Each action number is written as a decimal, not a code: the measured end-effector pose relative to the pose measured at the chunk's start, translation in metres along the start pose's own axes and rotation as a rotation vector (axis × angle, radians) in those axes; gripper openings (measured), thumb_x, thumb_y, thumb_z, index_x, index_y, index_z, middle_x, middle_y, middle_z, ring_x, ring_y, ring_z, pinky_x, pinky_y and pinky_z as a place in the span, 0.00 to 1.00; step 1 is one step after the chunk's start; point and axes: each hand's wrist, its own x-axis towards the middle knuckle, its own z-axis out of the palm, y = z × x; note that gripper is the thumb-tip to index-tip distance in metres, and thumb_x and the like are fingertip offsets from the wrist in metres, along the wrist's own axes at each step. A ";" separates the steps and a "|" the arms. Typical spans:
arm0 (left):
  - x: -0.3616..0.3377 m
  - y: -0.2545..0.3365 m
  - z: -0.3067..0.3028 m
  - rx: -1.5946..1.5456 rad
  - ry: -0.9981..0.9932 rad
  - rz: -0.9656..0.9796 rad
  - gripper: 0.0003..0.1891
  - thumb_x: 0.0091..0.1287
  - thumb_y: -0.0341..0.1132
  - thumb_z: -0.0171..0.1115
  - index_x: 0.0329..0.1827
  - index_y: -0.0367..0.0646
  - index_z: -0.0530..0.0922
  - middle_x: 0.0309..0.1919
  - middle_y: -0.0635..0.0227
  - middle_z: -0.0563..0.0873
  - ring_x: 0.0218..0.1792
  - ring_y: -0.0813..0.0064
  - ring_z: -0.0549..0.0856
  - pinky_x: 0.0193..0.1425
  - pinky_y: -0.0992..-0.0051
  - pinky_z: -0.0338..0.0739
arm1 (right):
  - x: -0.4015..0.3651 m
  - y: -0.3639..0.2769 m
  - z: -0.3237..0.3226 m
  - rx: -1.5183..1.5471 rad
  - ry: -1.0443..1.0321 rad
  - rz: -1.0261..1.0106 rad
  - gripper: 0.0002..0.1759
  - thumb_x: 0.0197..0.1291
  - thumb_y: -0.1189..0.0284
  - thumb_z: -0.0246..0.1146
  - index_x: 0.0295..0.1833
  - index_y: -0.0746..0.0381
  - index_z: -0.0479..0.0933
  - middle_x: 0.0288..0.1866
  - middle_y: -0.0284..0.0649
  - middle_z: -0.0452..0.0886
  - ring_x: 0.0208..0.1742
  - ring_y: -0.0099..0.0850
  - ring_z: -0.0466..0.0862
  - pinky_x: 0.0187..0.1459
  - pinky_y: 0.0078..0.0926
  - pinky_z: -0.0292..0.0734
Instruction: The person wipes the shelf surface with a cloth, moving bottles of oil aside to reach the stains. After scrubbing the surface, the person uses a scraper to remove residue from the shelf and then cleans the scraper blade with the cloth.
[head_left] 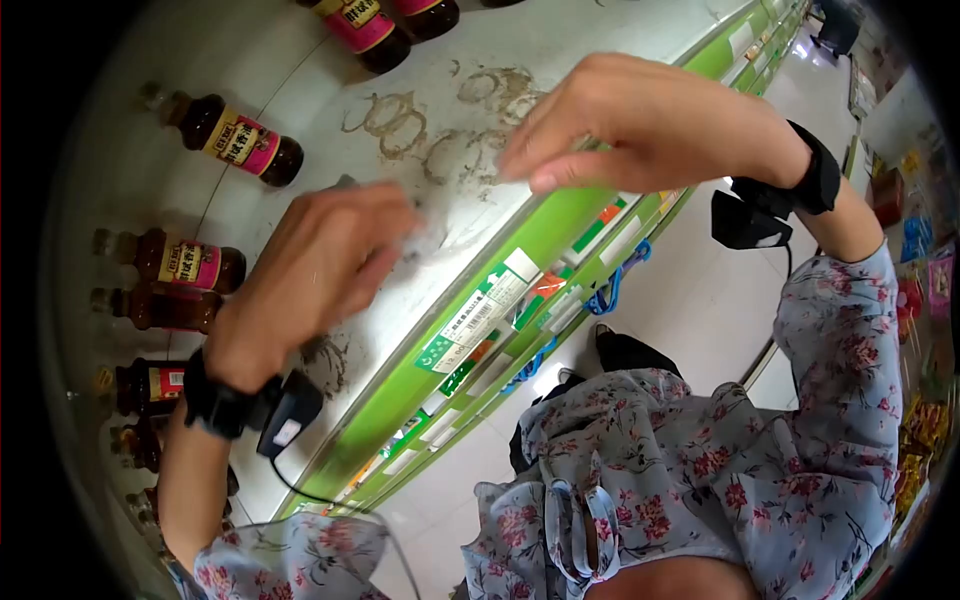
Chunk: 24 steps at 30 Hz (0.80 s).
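My left hand (315, 265) is over the stained white shelf (400, 215), its fingers curled and blurred by motion. A pale, smeared patch shows at its fingertips; I cannot make out what it is. Above the shelf's front edge, my right hand (625, 125) has bent fingers with the thumb apart, and nothing shows between them. Brown rings and smudges mark the shelf surface between and beyond the hands. Closest to my left hand are dark sauce bottles with pink and yellow labels, among them one bottle (240, 140) and another bottle (190, 262).
More labelled bottles (365, 30) stand at the back of the shelf, and several line its left side. A green price rail (400, 395) with tags runs along the front edge. Blue hooks (620, 280) hang below it. Packaged goods (920, 440) fill racks across the aisle.
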 end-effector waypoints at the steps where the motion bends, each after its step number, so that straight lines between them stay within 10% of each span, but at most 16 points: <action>1: -0.012 0.000 -0.002 0.040 -0.017 -0.017 0.14 0.58 0.17 0.67 0.48 0.32 0.85 0.44 0.50 0.87 0.43 0.49 0.86 0.46 0.63 0.80 | 0.001 0.000 0.002 -0.021 0.042 -0.022 0.14 0.68 0.69 0.66 0.53 0.67 0.85 0.50 0.50 0.88 0.52 0.51 0.85 0.53 0.41 0.80; 11: -0.001 -0.011 0.012 -0.417 0.483 -0.171 0.15 0.66 0.23 0.66 0.55 0.34 0.84 0.47 0.64 0.90 0.48 0.76 0.86 0.58 0.74 0.79 | 0.073 -0.002 -0.003 -0.082 0.102 0.034 0.20 0.61 0.66 0.72 0.54 0.67 0.83 0.46 0.51 0.89 0.44 0.43 0.90 0.42 0.37 0.85; 16: -0.016 -0.024 0.006 -0.673 0.546 -0.239 0.16 0.70 0.27 0.67 0.59 0.33 0.82 0.49 0.68 0.89 0.50 0.81 0.85 0.60 0.77 0.79 | 0.086 0.000 -0.023 0.366 0.023 0.301 0.11 0.70 0.66 0.69 0.39 0.63 0.83 0.33 0.28 0.84 0.33 0.13 0.86 0.28 0.14 0.73; 24: -0.039 -0.040 0.022 -0.688 0.607 -0.390 0.17 0.70 0.26 0.69 0.60 0.32 0.80 0.46 0.71 0.87 0.47 0.84 0.84 0.56 0.79 0.80 | 0.095 0.004 -0.037 0.462 0.076 0.262 0.09 0.73 0.71 0.62 0.52 0.65 0.81 0.37 0.30 0.81 0.35 0.18 0.83 0.38 0.20 0.81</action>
